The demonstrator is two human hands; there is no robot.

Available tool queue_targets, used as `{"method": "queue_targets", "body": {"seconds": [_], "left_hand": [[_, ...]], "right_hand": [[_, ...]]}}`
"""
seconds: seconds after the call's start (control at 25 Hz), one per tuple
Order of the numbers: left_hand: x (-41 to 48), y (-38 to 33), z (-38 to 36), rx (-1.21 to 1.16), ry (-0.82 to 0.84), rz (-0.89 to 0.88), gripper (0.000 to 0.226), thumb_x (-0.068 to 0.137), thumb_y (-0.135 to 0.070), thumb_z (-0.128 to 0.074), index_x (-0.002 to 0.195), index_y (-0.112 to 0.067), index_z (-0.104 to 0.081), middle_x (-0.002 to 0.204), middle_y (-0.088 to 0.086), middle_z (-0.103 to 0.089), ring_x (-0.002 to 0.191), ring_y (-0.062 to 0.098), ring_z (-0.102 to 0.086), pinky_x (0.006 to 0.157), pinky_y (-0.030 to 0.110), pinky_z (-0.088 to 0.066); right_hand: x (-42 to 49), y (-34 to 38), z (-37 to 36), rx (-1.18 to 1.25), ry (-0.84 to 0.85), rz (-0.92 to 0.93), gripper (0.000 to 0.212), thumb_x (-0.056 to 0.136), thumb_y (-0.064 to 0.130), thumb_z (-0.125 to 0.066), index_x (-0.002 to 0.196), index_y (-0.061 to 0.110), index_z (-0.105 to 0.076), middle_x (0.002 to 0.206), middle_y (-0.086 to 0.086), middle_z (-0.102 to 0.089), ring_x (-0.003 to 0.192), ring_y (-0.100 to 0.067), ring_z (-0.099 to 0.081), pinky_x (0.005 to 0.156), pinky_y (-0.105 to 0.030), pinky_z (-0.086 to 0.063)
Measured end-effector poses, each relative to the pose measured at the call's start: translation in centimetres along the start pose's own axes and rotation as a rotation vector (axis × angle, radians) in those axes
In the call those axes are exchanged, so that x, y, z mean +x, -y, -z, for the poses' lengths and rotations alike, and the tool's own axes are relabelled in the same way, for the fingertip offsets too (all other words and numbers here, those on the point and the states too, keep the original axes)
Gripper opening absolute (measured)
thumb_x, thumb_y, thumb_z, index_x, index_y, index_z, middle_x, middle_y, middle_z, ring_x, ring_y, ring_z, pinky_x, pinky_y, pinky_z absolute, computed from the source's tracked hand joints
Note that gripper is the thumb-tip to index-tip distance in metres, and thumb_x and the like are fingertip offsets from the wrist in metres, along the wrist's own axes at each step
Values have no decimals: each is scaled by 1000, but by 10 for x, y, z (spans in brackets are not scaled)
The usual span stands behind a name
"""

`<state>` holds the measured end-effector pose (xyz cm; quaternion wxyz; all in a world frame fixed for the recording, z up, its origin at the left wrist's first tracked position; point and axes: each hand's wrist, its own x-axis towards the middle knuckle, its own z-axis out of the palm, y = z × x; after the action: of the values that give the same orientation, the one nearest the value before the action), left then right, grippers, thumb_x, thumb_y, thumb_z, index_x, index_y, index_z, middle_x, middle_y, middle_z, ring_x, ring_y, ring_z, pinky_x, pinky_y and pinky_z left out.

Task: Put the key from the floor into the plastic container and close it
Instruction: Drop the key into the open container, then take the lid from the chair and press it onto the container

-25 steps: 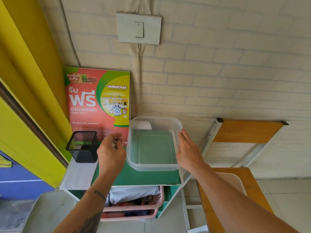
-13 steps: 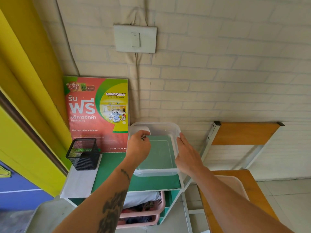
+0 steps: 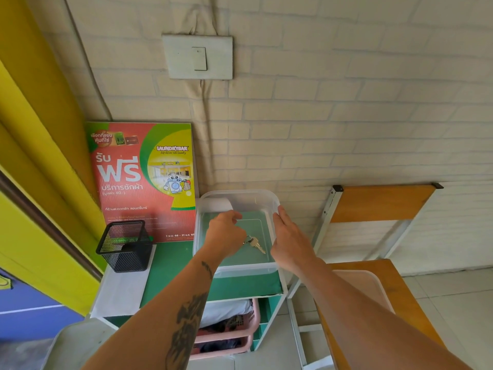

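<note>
A clear plastic container (image 3: 240, 268) stands without a lid on the green shelf top (image 3: 173, 265). A silver key on a ring (image 3: 255, 243) lies on the container's bottom, toward the right. My left hand (image 3: 225, 236) hovers over the container's left half with loosely curled fingers, its edge right beside the key ring and nothing in its grip. My right hand (image 3: 290, 241) presses flat along the container's right rim and holds it steady. A translucent lid (image 3: 370, 289) lies on the wooden seat to the right.
A black mesh pen cup (image 3: 125, 245) stands on the shelf's left side, on white paper. A red and green laundry poster (image 3: 144, 180) leans on the brick wall behind. A pink basket (image 3: 240, 335) sits on the shelf below. The wooden chair (image 3: 381, 204) stands at right.
My left hand carried the key from beside the container over its open top and let it go; the key now lies inside. My right hand stayed on the right rim.
</note>
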<state>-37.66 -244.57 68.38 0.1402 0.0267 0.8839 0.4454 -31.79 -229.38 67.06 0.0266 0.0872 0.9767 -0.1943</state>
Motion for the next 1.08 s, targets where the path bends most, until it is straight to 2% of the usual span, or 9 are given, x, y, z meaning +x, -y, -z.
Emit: {"method": "queue_targets", "body": {"seconds": [0.08,0.16,0.4,0.52,0.64,0.8,0.96,1.08], "left_hand": [[-3,0,2,42,-13,-36,49,85,0,-51,131,-17,-59,130,5,-61,101,16,-57,78,22,-47],[-5,1,5,31,-34,-52,45,87,-2,-49,127,-19,-62,126,3,-64,103,18,-61,81,25,-50],[-19,4,18,-97,-96,-68,31,90,-7,-48,109,-20,-69,102,2,-72,82,19,-68,64,26,-53],[-28,-2,17,-192,-94,-74,31,90,-3,-47,105,-19,-70,96,2,-73,86,24,-71,59,25,-51],[-39,-15,4,-230,-88,-91,32,89,-3,-47,103,-21,-70,93,-1,-73,85,25,-71,58,22,-51],[-54,-49,-41,-256,-52,-137,32,89,-3,-49,98,-24,-71,89,-5,-74,82,13,-71,65,21,-51],[-69,-81,-115,-278,6,-151,33,88,0,-49,95,-24,-70,88,0,-73,79,18,-70,67,24,-54],[-78,-97,-185,-252,54,-83,34,87,-1,-48,99,-24,-70,90,-1,-73,80,15,-71,67,22,-51]], "right_hand": [[0,-1,1,2,7,10,80,90,6,-60,154,12,-14,165,-3,1,135,-31,-39,101,-41,-47],[-1,-1,3,12,12,23,75,92,8,-57,154,11,-15,165,-3,0,137,-31,-38,104,-40,-45],[-6,-9,12,107,-68,51,59,99,15,-47,152,15,-23,164,-1,-12,147,-23,-22,114,-39,-28],[-18,-24,22,167,-106,42,59,100,19,-47,154,14,-23,162,-1,-20,148,-18,-19,117,-36,-21],[-34,-50,34,206,-111,17,59,100,22,-45,154,16,-23,161,0,-23,147,-17,-21,118,-36,-22],[-53,-104,46,239,-99,-32,56,101,25,-43,153,18,-24,161,1,-25,147,-17,-22,117,-34,-21],[-73,-179,53,254,-37,-84,56,99,25,-43,152,20,-26,159,1,-28,145,-18,-28,116,-36,-26],[-88,-246,59,261,47,-143,58,98,27,-42,152,19,-26,159,-1,-27,144,-21,-29,115,-41,-29]]}}
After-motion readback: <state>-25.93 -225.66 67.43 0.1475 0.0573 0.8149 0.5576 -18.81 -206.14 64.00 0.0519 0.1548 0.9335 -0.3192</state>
